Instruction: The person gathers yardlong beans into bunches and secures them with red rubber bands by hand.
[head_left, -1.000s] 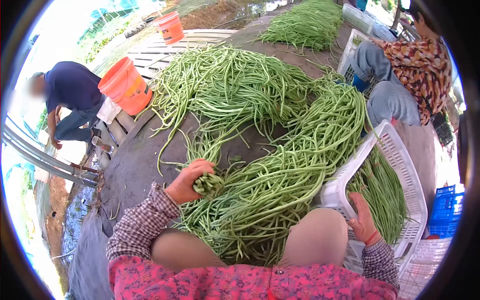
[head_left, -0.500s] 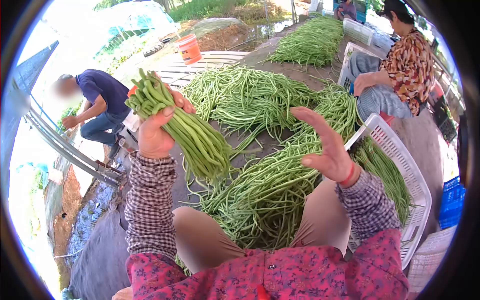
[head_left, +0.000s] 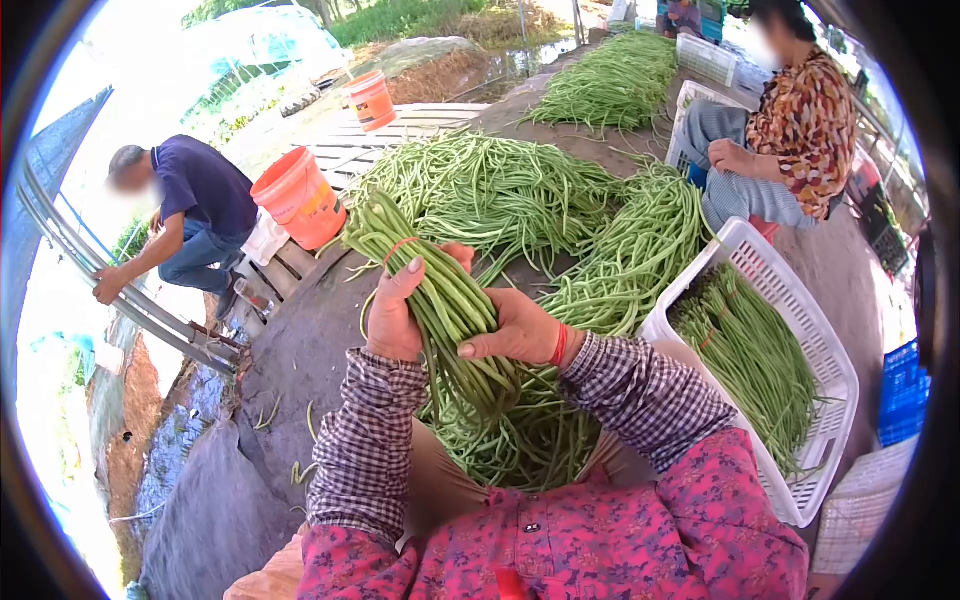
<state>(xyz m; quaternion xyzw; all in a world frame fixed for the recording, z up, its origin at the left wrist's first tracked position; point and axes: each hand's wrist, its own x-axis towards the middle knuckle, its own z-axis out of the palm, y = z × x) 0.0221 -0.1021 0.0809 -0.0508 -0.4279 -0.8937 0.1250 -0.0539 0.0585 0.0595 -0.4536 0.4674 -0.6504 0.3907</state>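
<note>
A bundle of long green beans (head_left: pixel 455 310) is held up in front of my body, tilted, with a red rubber band (head_left: pixel 402 250) around it near its upper end. My left hand (head_left: pixel 395 320) is wrapped around the bundle just below the band, thumb on the front. Lower down, my right hand (head_left: pixel 520 328) grips the same bundle from the right side. Behind and beneath it spreads a loose pile of long beans (head_left: pixel 490 185), reaching down between my legs. A white plastic crate (head_left: pixel 842 380) at my right side contains more long beans (head_left: pixel 750 355), with reddish bands partly visible.
Two orange buckets, one nearer (head_left: pixel 302 205) and one farther (head_left: pixel 372 105), stand at the left near wooden slats. One person in a dark shirt (head_left: pixel 205 185) bends at the left; another in a patterned shirt (head_left: pixel 805 125) sits at the right. Another bean heap (head_left: pixel 610 80) lies farther back.
The bundle has moved right and down, closer to my body. My right hand, spread and apart before, has come left and now grips it. The red band now shows on the bundle.
</note>
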